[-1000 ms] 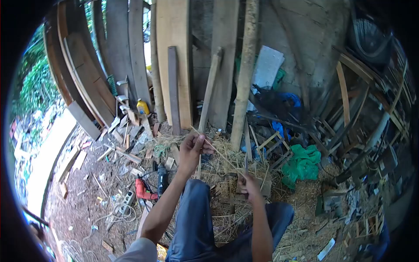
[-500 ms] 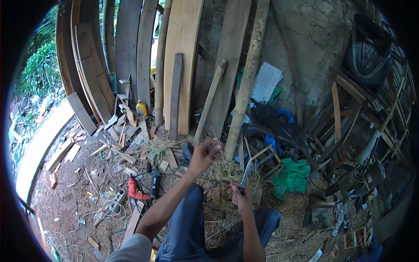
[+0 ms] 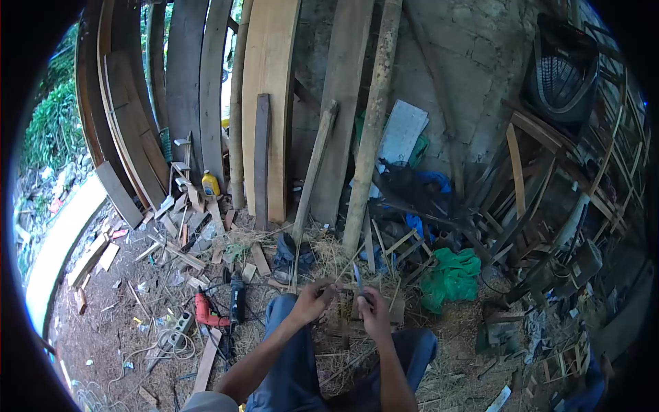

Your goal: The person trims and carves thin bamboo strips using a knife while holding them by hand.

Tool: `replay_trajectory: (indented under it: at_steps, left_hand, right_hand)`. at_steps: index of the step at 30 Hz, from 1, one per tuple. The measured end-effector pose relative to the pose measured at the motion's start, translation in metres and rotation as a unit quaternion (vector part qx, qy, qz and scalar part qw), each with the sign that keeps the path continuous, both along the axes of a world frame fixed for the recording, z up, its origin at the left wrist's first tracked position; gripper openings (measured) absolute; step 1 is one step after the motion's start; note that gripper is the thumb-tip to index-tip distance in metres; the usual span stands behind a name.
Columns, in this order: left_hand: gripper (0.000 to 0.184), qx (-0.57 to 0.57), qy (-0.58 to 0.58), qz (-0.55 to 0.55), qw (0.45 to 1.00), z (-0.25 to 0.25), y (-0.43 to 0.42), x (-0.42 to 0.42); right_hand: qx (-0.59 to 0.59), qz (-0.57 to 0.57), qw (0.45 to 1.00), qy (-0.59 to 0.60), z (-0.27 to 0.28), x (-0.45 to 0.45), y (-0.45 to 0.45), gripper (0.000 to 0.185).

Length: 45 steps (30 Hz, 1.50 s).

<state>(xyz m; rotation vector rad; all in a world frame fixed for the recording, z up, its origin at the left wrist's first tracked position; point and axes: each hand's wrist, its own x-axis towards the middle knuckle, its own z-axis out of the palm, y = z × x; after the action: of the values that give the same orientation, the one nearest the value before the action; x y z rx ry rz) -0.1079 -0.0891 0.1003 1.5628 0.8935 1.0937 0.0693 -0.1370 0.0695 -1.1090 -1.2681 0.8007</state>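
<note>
A thin light strip (image 3: pixel 296 264) runs upright just beyond my left hand (image 3: pixel 314 302), whose fingers are pinched together around a thin stick, small and partly hidden. Close on its right, my right hand (image 3: pixel 374 312) is wrapped round the handle of a knife (image 3: pixel 357 276), the blade pointing up and away from me. Both hands are above my knees, near each other but apart. Straw and shavings (image 3: pixel 329 248) lie on the ground beyond them.
Left of my knees lie a red power tool (image 3: pixel 208 310), a dark grinder-like tool (image 3: pixel 237 299) and a power strip (image 3: pixel 180 329) with cords. A green plastic bag (image 3: pixel 451 280) is at the right. Planks (image 3: pixel 271 110) and a pole (image 3: pixel 373 130) lean upright ahead.
My left hand has come down and closer to my body, beside my right hand. The knife has turned more upright, still in my right hand. The view has shifted slightly.
</note>
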Motion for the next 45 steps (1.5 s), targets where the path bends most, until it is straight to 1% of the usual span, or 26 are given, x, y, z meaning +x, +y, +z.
replay_trajectory:
  at_steps: [1,3,4,6,7,9,10,14,16,19,21,23,24,25,27,28,30,32,33,34,35,36,37,39,43,45]
  left_hand:
    - [0.019,0.003,0.002,-0.004,1.000,-0.005,-0.001,-0.001]
    - [0.017,0.015,0.046,-0.016,0.999,-0.013,-0.004,-0.006]
    - [0.017,0.016,0.049,-0.021,0.998,-0.016,-0.008,-0.005]
    - [0.016,0.094,0.077,-0.019,0.992,-0.019,-0.020,-0.004]
    - [0.016,0.091,0.082,-0.024,0.992,-0.010,-0.027,-0.005]
    - [0.016,0.097,0.118,-0.029,0.988,0.008,-0.040,-0.008]
    - [0.016,0.094,0.124,-0.033,0.987,0.003,-0.041,-0.011]
    - [0.016,0.105,0.127,-0.041,0.985,-0.007,-0.047,-0.014]
    - [0.017,0.117,0.135,-0.041,0.983,-0.001,-0.048,-0.012]
    - [0.018,0.168,0.148,-0.032,0.974,-0.003,-0.052,-0.013]
    - [0.016,0.190,0.202,-0.003,0.961,-0.007,-0.054,-0.018]
    - [0.014,0.145,0.183,0.003,0.972,0.005,-0.069,-0.028]
    - [0.013,0.103,0.163,0.012,0.981,0.010,-0.073,-0.033]
    - [0.013,0.103,0.165,0.014,0.981,0.009,-0.072,-0.039]
    - [0.013,0.055,0.233,0.033,0.970,0.004,-0.067,-0.046]
    - [0.013,0.055,0.230,0.038,0.971,0.000,-0.063,-0.046]
    - [0.015,-0.001,0.192,0.007,0.981,-0.008,-0.059,-0.037]
    - [0.014,0.010,0.193,-0.006,0.981,-0.006,-0.058,-0.023]
    - [0.014,0.024,0.195,-0.013,0.980,-0.005,-0.058,-0.018]
    - [0.014,0.024,0.198,-0.017,0.980,-0.010,-0.056,-0.014]
    - [0.015,0.129,0.218,0.012,0.967,-0.018,-0.053,-0.011]
    - [0.017,0.232,0.236,0.042,0.943,-0.016,-0.052,-0.010]
    - [0.017,0.232,0.237,0.041,0.942,-0.012,-0.053,-0.011]
    - [0.022,0.230,0.295,0.041,0.927,-0.002,-0.061,-0.015]
    - [0.021,0.270,0.252,0.036,0.929,-0.017,-0.065,-0.027]
    - [0.021,0.207,0.208,0.021,0.956,-0.023,-0.062,-0.028]
  right_hand:
    - [0.003,-0.004,1.000,0.002,-0.002,0.002,0.000,0.029]
    - [-0.035,0.117,0.986,0.109,0.002,0.001,-0.001,0.034]
    - [-0.033,0.112,0.987,0.113,0.008,0.000,-0.004,0.034]
    - [-0.086,0.122,0.985,0.089,0.020,-0.004,-0.011,0.033]
    - [-0.089,0.118,0.984,0.095,0.018,-0.002,-0.010,0.033]
    - [-0.165,0.157,0.961,0.157,0.010,0.009,-0.007,0.030]
    - [-0.212,0.129,0.948,0.197,0.021,0.011,-0.010,0.026]
    - [-0.209,0.176,0.950,0.152,0.018,0.012,-0.008,0.023]
    - [-0.225,0.192,0.951,0.091,0.027,0.004,-0.013,0.020]
    - [-0.233,0.200,0.942,0.133,0.023,0.010,-0.009,0.022]
    - [-0.222,0.066,0.973,0.004,0.013,0.027,-0.003,0.026]
    - [-0.203,-0.053,0.972,0.108,-0.005,0.071,0.009,0.026]
    - [-0.196,-0.078,0.965,0.154,0.000,0.092,0.006,0.024]
    - [-0.187,-0.101,0.957,0.198,0.002,0.103,0.006,0.022]
    - [-0.150,-0.081,0.961,0.218,0.003,0.092,0.005,0.023]
    - [-0.115,-0.068,0.962,0.237,0.006,0.088,0.002,0.023]
    - [-0.156,-0.015,0.967,0.200,0.008,0.052,-0.003,0.024]
    - [-0.216,0.052,0.965,0.136,0.026,0.018,-0.014,0.026]
    - [-0.217,0.047,0.965,0.139,0.022,0.010,-0.014,0.026]
    - [-0.208,0.104,0.966,0.115,0.017,0.004,-0.012,0.026]
    - [-0.198,0.163,0.962,0.090,0.014,0.000,-0.010,0.026]
    - [-0.223,0.193,0.945,0.142,0.017,-0.001,-0.009,0.020]
    - [-0.223,0.193,0.945,0.144,0.018,0.000,-0.007,0.020]
    - [-0.294,0.160,0.922,0.196,0.020,0.010,-0.004,0.022]
    - [-0.270,0.159,0.922,0.229,0.021,0.036,0.001,0.024]
    - [-0.297,0.157,0.937,0.099,0.032,0.026,-0.010,0.027]
